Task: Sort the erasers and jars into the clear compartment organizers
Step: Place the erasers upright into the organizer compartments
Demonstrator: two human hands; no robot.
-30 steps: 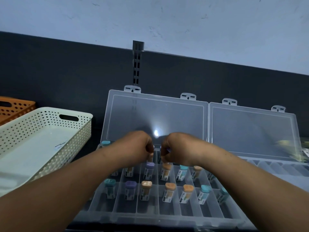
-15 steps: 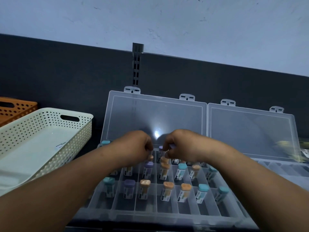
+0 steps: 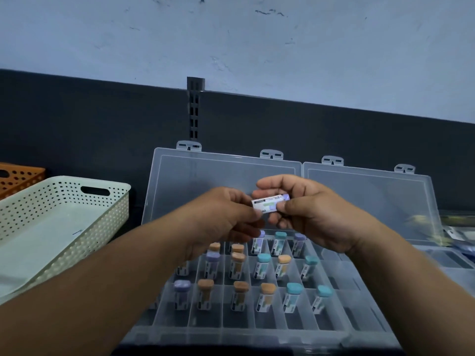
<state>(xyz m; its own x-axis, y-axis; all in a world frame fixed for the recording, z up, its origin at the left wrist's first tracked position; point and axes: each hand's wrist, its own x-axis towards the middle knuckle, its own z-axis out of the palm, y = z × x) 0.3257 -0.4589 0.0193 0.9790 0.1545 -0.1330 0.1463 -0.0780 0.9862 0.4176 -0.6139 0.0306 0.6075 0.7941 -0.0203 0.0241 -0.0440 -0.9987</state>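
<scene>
Dim, bluish light; far right edge blurred, wide-angle bending.

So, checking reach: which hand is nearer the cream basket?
Left. Both pinch the eraser; the left hand is right of the cream basket, the right hand farther right.

Centre: an open compartment organizer, its lid upright behind it, below a slotted rail on the wall. Erasers stand singly in its compartments, in three rows. A second organizer lies just to its right. At left sits a perforated basket, with another basket behind it. Above the rear row, the left hand and right hand hold a raised eraser between them.
</scene>
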